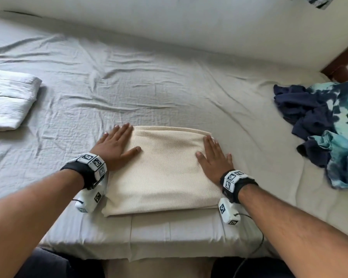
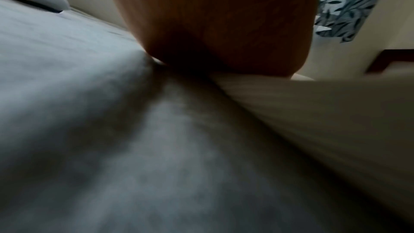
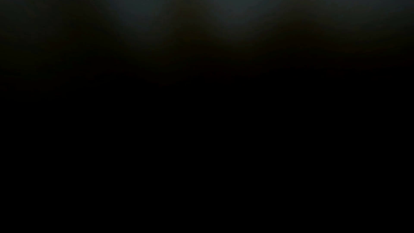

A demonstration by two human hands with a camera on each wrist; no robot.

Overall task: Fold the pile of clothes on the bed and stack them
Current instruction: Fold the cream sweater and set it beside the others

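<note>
A cream ribbed garment (image 1: 165,173), folded into a rectangle, lies near the front edge of the bed (image 1: 149,93). My left hand (image 1: 117,147) lies flat with straight fingers on its left edge, half on the sheet. My right hand (image 1: 215,157) presses flat on its right edge. The left wrist view shows the heel of my left hand (image 2: 212,20) on the cream garment (image 2: 325,112). The right wrist view is dark. A folded white garment (image 1: 8,99) sits at the far left. An unfolded pile of navy and tie-dye clothes (image 1: 329,127) lies at the right.
Wrinkled grey sheet covers the bed between the folded white garment and the pile. A white wall (image 1: 189,23) runs along the bed's far side. A dark wooden frame corner (image 1: 344,63) shows at the upper right. A patterned cloth (image 1: 317,2) hangs at the top right.
</note>
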